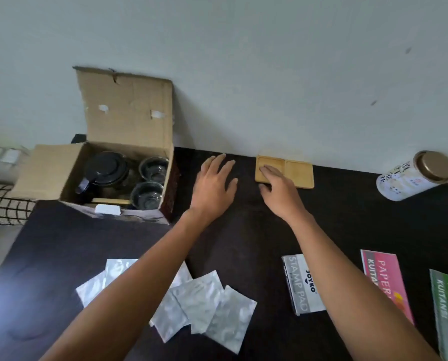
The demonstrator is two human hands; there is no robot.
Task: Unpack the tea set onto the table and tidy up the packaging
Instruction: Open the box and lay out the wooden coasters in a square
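While two hands (243,186) hover, perhaps five foil sachets (191,298) lie.

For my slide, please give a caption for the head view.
Right hand rests on wooden coasters; teapot and glass cups remain in the cardboard box.

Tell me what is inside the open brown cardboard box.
Inside the open brown cardboard box: a black-lidded teapot, two clear glass cups, a wooden piece. Anything beneath them is hidden.

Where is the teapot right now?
The teapot is inside the open box at the table's far left by the wall, with two glass cups just to its right.
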